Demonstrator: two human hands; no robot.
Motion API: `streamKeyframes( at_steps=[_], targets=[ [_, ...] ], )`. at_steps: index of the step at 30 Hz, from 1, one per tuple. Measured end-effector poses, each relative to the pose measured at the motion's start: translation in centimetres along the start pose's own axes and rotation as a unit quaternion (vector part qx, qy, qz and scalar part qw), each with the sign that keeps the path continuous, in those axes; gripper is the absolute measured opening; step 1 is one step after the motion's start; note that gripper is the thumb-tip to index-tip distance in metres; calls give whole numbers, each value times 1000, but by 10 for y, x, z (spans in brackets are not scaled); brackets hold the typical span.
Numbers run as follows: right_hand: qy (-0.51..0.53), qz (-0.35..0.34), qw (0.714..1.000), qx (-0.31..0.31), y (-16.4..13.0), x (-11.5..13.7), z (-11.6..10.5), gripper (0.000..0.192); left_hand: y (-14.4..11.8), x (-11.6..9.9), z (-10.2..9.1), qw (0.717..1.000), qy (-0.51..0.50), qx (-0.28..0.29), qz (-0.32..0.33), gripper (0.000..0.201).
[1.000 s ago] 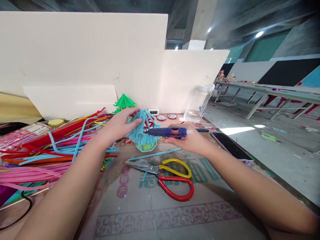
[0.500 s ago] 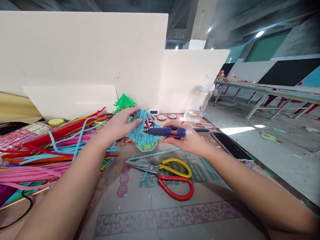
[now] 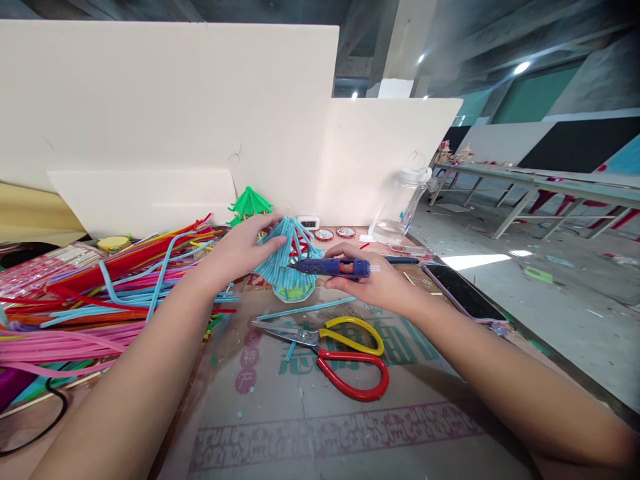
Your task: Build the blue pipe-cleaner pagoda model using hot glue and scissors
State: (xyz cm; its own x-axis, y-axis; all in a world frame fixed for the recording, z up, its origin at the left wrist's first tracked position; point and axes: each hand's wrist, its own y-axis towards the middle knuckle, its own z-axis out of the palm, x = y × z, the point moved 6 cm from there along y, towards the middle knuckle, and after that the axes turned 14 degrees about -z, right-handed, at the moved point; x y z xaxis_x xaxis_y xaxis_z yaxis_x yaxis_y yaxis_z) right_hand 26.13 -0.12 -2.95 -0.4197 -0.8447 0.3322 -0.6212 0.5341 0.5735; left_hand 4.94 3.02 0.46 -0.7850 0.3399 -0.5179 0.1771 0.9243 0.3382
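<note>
A cone-shaped model roof of light-blue pipe cleaners (image 3: 287, 270), with red pieces inside its gap, stands at the far side of the cardboard. My left hand (image 3: 255, 243) grips its left side between thumb and fingers. In my right hand (image 3: 373, 277) is a dark-blue hot glue gun (image 3: 330, 267), held level, a clear glue stick showing at its back end. Its nozzle points left, close against the front of the blue roof; whether it touches I cannot tell. Scissors (image 3: 320, 340) with one yellow and one red handle lie in front, blades partly apart.
Bundles of coloured pipe cleaners (image 3: 125, 287) cover the left side. Behind stand a green model roof (image 3: 250, 203), a small digital clock (image 3: 309, 223) and a clear jug (image 3: 397, 210). A phone (image 3: 463, 291) lies by the right edge. White boards (image 3: 165, 107) rise at the back.
The glue gun has tilted slightly and shifted a little left along the blue roof with my right hand. My left hand keeps its hold.
</note>
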Motion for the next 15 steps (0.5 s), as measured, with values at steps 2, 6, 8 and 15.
streamKeyframes(
  at_steps=[2, 6, 8, 15],
  targets=[
    [-1, 2, 1000, 0, 0, -1, 0, 38, 0, 0, 0, 1000, 1, 0, 1, 50],
    [-18, 4, 1000, -3, 1, 0, -1, 39, 0, 0, 0, 1000, 0, -1, 6, 50],
    [-25, 7, 1000, -6, 1, 0, -2, 39, 0, 0, 0, 1000, -1, -2, 6, 50],
    [-34, 18, 999, -17, 1, 2, -3, 35, 0, 0, 0, 1000, 7, -3, 1, 50]
  ],
)
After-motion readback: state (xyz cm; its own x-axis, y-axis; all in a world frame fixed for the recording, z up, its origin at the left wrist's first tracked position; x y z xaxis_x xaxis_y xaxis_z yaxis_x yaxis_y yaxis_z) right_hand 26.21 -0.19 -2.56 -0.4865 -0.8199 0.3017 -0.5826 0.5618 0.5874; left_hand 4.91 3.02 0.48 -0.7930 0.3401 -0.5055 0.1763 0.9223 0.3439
